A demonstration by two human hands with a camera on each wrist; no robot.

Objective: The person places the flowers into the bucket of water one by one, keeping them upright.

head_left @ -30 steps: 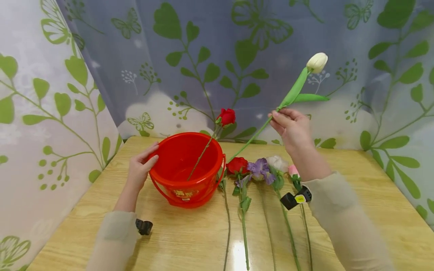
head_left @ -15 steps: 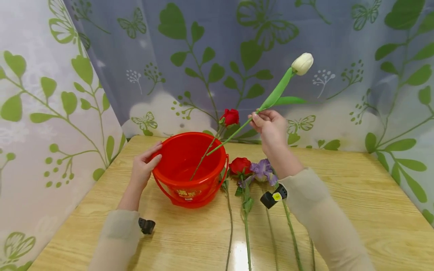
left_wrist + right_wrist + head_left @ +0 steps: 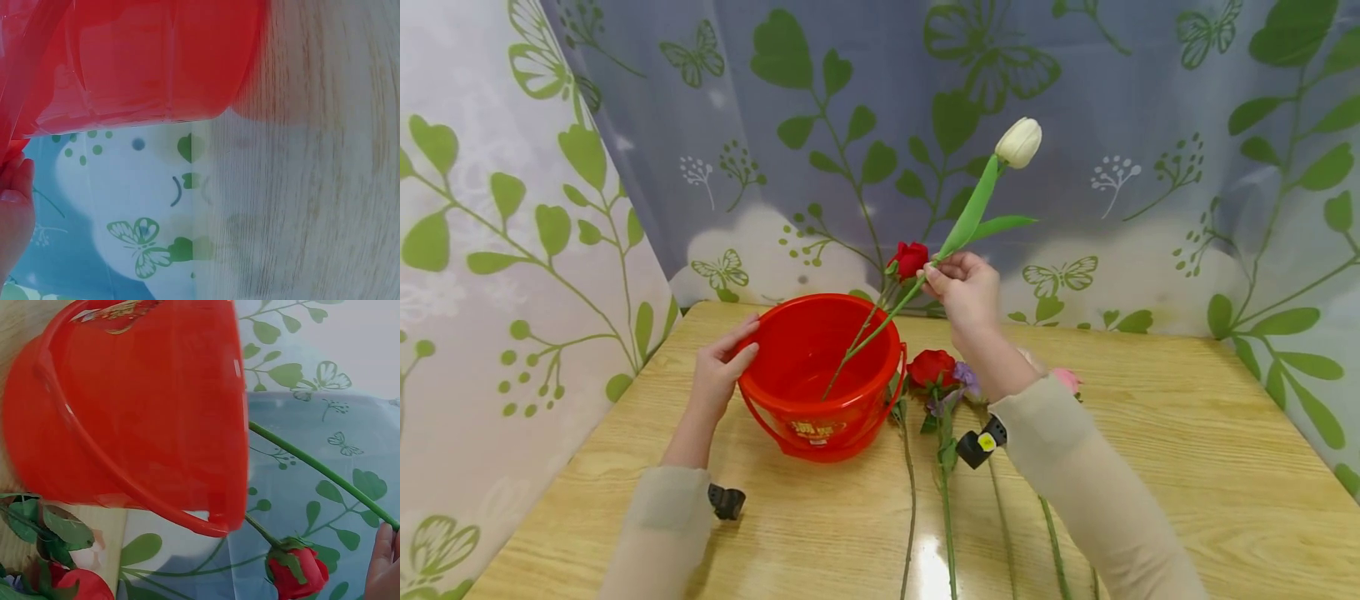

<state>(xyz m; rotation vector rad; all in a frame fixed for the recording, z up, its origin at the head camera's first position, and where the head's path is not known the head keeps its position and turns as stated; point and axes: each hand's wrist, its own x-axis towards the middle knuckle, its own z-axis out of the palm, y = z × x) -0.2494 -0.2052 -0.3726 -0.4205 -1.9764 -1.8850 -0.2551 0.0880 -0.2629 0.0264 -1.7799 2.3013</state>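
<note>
Upright on the table is a red plastic bucket (image 3: 820, 375). My left hand (image 3: 718, 371) grips its rim on the left side; in the left wrist view only part of that hand (image 3: 15, 206) shows at the rim. My right hand (image 3: 966, 296) pinches the green stem of a white tulip (image 3: 1019, 143) just below its leaves. The tulip leans right, with the lower end of its stem inside the bucket's opening. A red rose (image 3: 912, 260) stands in the bucket, its head above the right rim. The right wrist view shows the tulip stem (image 3: 319, 465) passing behind the rim.
To the right of the bucket, several flowers lie on the wooden table (image 3: 1210, 433): a red rose (image 3: 931, 367), a purple flower (image 3: 967, 379) and a pink one (image 3: 1066, 381), partly behind my right arm. A patterned curtain (image 3: 880, 125) hangs behind the table.
My right hand has moved left with the tulip, bringing the stem's lower end from beside the bucket to inside its opening. My left hand has stayed on the rim.
</note>
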